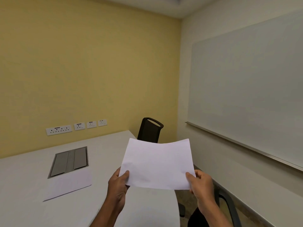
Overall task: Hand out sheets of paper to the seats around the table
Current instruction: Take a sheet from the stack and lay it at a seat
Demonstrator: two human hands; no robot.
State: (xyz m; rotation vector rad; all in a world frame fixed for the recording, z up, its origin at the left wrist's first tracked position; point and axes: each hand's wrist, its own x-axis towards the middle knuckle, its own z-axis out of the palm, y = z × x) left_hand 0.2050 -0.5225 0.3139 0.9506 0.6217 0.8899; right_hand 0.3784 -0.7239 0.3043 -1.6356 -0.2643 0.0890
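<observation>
Low in the centre of the frame, both hands hold one white sheet of paper (158, 164) in the air above the right edge of the pale counter (27, 177). The left hand (117, 185) pinches the sheet's near left corner, thumb on top; the right hand (202, 184) grasps the near right corner the same way. A second sheet (68, 184) lies flat on the counter at lower left, touching a grey cable hatch (68, 161). A dark chair (150, 130) stands beyond the counter's far corner.
</observation>
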